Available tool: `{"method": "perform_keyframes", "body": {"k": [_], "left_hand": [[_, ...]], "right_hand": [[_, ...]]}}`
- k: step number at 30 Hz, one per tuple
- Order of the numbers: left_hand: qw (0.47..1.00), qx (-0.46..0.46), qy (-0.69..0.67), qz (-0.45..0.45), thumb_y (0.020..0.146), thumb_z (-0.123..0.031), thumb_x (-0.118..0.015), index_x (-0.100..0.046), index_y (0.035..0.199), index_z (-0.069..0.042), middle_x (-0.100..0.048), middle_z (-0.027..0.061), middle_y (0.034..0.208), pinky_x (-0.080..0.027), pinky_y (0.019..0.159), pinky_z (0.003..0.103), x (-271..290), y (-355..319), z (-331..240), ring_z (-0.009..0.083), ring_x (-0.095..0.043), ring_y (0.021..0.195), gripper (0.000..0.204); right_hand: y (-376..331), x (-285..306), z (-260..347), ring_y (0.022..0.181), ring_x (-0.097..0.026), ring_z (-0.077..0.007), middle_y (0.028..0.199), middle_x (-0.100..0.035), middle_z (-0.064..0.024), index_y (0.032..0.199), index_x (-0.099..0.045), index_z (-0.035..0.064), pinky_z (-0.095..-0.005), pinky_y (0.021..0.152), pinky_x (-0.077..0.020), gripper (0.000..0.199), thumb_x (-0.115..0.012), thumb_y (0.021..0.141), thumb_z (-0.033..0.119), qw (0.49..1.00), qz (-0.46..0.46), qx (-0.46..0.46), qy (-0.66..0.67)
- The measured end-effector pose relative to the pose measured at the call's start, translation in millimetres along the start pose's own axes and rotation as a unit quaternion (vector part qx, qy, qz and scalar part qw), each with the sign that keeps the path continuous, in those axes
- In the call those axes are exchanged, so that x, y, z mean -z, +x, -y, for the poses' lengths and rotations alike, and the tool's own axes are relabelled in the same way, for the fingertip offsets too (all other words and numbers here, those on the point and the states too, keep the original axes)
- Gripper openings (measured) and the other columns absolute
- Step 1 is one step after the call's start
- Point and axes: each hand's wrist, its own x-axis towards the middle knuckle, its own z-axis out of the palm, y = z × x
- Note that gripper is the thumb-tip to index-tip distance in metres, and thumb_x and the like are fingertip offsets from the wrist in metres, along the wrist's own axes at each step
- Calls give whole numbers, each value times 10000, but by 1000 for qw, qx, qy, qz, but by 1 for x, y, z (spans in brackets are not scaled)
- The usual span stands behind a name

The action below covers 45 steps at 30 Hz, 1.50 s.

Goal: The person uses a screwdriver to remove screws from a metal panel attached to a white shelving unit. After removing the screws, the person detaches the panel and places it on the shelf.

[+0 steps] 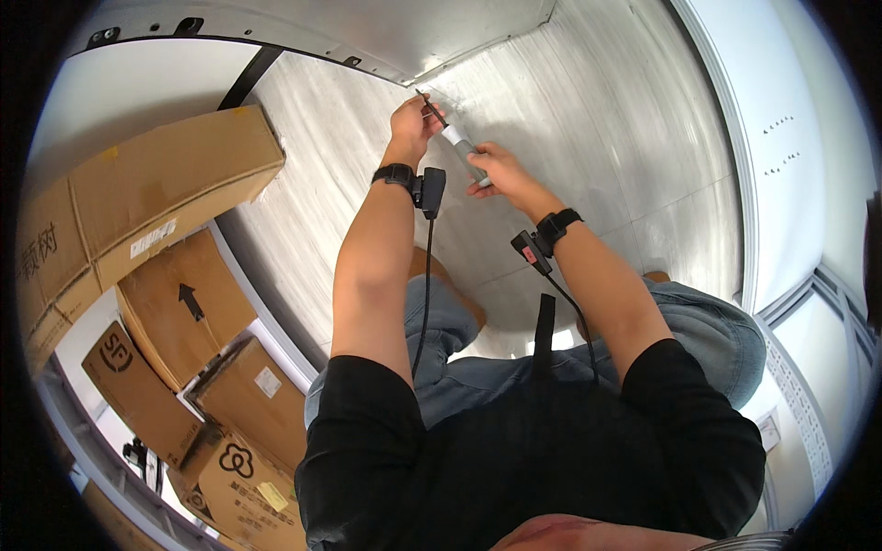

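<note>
Currently, right hand (498,170): is gripping a grey-and-white cylindrical tool (464,150) with a narrow dark shaft (435,111), fingers and thumb closed round its grey end.
Left hand (412,124): is curling ahead of that grip, just beside the shaft near its tip; whether the fingertips are pinching anything, I cannot tell.
Tool tip: is pointing away beyond the grip, near the lower edge of a pale grey metal panel (349,20) with holes along its rim; contact is unclear.
Handling: holding the shaft straight and guiding it lightly with the left fingers would likely be serving best, the right wrist pressing along the shaft, never sideways.
Long brown cardboard box (170,170), left of the grip: is showing large dark characters and a white printed label (152,238).
Brown box with a black arrow (220,294), farther back on the left: its arrow is pointing away from the person.
Lower cartons, behind and left of the grip: a flat brown carton (147,404) is bearing a round dark logo; a brown carton with a three-lobed emblem (255,466) is also carrying small print and a yellow sticker (273,496).
</note>
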Motion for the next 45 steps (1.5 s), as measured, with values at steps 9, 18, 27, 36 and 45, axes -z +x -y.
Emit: {"method": "perform_keyframes", "body": {"k": [9,18,27,36,45], "left_hand": [[994,-8,98,55,981,-187,-370,-485,1207,-80,-611,69,862,-510,566,260,29,34,-26,154,-626,689,275],[989,-60,108,78,990,-198,-383,-551,1143,-93,-621,66,828,-482,548,244,11,46,-26,156,-625,671,250],[989,-64,105,78,984,-198,-416,-559,1132,-73,-619,58,813,-482,556,235,-1,50,-19,128,-591,653,241],[991,-59,106,61,975,-200,-432,-568,1092,-85,-613,46,795,-456,533,229,-7,52,-21,115,-568,609,212],[993,-57,101,28,932,-156,-526,-518,1085,-32,-595,59,764,-444,462,204,-3,47,-27,110,-562,561,197]], "right_hand": [[37,-40,-9,663,-579,-133,940,-548,-66,1282,-423,79,-266,579,-454,428,-456,950,347,994,-49,21,-90],[61,-18,-30,624,-534,-103,900,-543,-41,1291,-451,96,-252,543,-400,417,-434,962,352,992,-45,95,-75],[51,-10,-15,607,-508,-99,891,-541,-33,1292,-460,93,-248,538,-389,420,-427,965,354,996,-58,60,3],[48,-10,-5,613,-509,-116,870,-550,-41,1246,-482,85,-267,547,-408,376,-414,967,328,993,-42,1,111],[63,-19,-7,647,-528,-147,872,-544,-62,1232,-475,52,-293,561,-438,358,-436,958,279,989,-22,-43,138]]}}
